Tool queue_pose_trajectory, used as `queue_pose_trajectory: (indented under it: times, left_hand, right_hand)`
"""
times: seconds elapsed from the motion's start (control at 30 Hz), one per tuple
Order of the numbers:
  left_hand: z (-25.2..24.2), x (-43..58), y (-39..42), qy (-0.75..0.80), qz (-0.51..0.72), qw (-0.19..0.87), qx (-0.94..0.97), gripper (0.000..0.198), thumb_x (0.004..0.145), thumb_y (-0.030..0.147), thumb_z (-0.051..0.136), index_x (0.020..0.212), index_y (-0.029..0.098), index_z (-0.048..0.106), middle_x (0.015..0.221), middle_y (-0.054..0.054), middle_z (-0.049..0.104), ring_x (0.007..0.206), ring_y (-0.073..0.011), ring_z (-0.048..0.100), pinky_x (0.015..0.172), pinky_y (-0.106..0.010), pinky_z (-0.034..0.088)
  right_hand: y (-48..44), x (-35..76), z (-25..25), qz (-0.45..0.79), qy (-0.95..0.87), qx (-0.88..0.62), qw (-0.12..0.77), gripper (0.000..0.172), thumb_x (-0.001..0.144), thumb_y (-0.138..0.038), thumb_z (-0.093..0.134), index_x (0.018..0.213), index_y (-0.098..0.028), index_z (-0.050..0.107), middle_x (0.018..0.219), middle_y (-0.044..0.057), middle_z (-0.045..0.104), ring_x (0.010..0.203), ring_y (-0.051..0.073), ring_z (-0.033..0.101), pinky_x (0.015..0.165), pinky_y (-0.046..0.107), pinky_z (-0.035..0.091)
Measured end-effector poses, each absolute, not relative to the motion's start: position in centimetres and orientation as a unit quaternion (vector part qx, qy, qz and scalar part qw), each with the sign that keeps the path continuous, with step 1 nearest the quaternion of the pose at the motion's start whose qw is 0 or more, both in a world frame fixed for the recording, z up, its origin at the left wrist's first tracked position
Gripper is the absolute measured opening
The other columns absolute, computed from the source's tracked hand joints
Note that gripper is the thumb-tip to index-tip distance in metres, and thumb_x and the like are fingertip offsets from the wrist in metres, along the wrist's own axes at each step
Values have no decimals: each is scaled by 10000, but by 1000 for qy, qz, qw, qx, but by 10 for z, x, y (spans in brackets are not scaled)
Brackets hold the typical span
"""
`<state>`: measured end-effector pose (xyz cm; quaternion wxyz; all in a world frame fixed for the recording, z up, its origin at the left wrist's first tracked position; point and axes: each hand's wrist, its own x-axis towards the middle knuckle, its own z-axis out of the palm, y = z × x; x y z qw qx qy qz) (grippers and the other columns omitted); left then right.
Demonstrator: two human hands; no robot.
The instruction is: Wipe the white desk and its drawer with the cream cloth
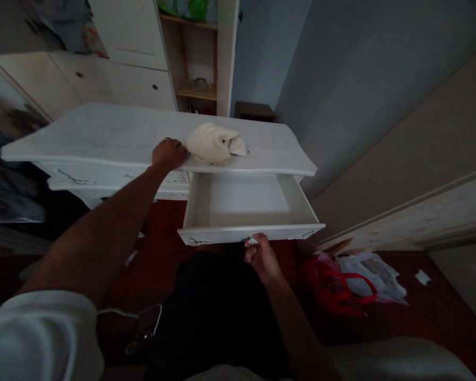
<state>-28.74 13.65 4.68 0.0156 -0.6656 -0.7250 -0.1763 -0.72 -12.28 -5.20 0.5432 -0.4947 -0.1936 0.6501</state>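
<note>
- Under the right part of the white worktop [115, 132], head view: a drawer [248, 234], pulled out, its pale bottom and side walls exposed.
- Right hand [262, 259]: fingers pinched on the white knob [253, 241] at the middle of the drawer front.
- Left hand [170, 153]: on the worktop's front edge, just beside a cream cloth [212, 144]; fingers curled, any grip cannot be told.
- Behind: open cabinet [200, 39]; green item [198, 9] on its upper shelf.
- Floor, right: red bag [327, 286] beside a white plastic bag [375, 272].

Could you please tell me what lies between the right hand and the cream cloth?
In the head view, the open drawer and the tabletop's front edge lie between the right hand and the cream cloth.
</note>
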Motion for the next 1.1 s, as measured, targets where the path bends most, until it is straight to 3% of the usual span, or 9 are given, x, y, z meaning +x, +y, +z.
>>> queue_pose_trajectory:
  times: [0.3,0.47,0.8,1.1]
  left_hand:
    - [44,-291,139,-717,-194,21,-669,468,892,400,394,1143,147,698,1197,-171,655,1087,-336,612,902,-428,496]
    - [48,-289,134,-720,-196,16,-665,438,891,402,402,1128,184,699,1203,-147,656,1077,-306,612,889,-409,501]
    - [49,-289,134,-716,-201,17,-668,428,900,425,387,1066,186,701,1197,-150,660,1051,-299,623,867,-414,515]
    - [47,-290,134,-721,-209,14,-661,414,903,444,397,1057,209,701,1180,-138,666,1034,-295,628,854,-413,517]
  right_hand:
    - [-67,-2,-58,676,-183,-490,519,282,746,-452,641,627,-202,586,435,-30,561,353,92,444,378,223,369]
    - [-29,-7,-58,663,-176,-483,544,235,762,-396,633,638,-205,575,517,-21,631,363,79,444,381,211,360]
    - [48,-16,-50,676,-165,-509,507,345,865,-389,507,617,-170,607,402,-18,548,354,72,425,397,183,348]
    - [85,-17,-46,682,-174,-509,496,320,855,-376,499,611,-184,577,390,-31,523,341,69,384,386,179,326]
